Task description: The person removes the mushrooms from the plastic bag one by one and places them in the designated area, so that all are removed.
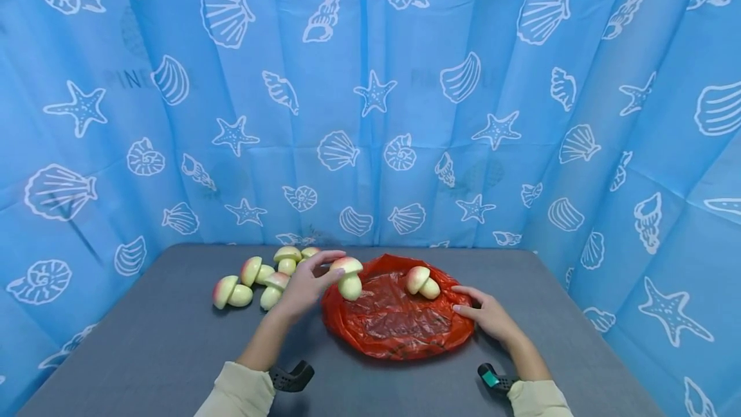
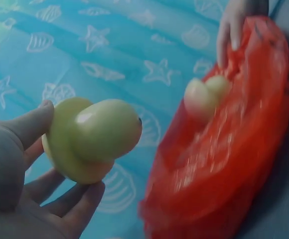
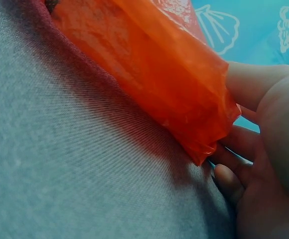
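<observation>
My left hand (image 1: 305, 286) pinches a toy mushroom (image 1: 349, 277) by its cap, over the left rim of a red plastic bag (image 1: 399, 327). In the left wrist view, thumb and fingers hold the edge of the pale cap, and the rounded stem (image 2: 109, 128) points away from the palm. A second mushroom (image 1: 422, 282), pinkish on its cap, lies inside the opened bag toward the back right. At the bag's right edge, my right hand (image 1: 492, 315) grips the rim, thumb on one side of the film and fingers on the other in the right wrist view.
Several more mushrooms (image 1: 238, 291) lie grouped at the back left of the grey table (image 1: 150, 340), beside my left forearm. A blue shell-print curtain (image 1: 370, 114) hangs close behind the table and along its sides. Dark cameras (image 1: 292, 377) are strapped at both wrists.
</observation>
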`<state>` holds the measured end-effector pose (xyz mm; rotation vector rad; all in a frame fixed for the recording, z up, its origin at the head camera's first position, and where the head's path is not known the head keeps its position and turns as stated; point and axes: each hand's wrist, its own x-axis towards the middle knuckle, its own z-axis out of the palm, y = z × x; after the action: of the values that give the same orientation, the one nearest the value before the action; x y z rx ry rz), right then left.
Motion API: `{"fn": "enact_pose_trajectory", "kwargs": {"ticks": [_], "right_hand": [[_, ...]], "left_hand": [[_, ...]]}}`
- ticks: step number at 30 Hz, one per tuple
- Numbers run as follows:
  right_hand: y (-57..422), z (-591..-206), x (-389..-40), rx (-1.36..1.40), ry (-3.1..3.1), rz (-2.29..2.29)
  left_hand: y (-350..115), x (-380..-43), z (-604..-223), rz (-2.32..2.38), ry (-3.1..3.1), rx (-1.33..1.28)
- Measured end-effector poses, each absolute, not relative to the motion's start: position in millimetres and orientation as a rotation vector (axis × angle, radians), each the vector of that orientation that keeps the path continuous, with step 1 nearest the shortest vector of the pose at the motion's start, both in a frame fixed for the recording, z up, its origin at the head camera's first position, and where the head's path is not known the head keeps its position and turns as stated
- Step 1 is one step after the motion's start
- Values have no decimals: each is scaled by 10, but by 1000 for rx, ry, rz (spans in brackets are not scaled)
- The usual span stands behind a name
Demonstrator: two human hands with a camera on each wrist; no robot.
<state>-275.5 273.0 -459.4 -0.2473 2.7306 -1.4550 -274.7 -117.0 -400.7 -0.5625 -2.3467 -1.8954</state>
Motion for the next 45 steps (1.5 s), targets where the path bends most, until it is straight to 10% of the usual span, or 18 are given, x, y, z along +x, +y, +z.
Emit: {"fn": "enact_pose_trajectory", "kwargs": {"ticks": [25, 45], "right_hand": [[2739, -4631, -2760, -218, 2702, -1485], [2744, -4633, -2769, -236, 2724, -1471]], "left_hand": [[-1593, -2825, -4319, -509, -2565, -486], [-1603, -3026, -4502, -416, -2459, -505]]}}
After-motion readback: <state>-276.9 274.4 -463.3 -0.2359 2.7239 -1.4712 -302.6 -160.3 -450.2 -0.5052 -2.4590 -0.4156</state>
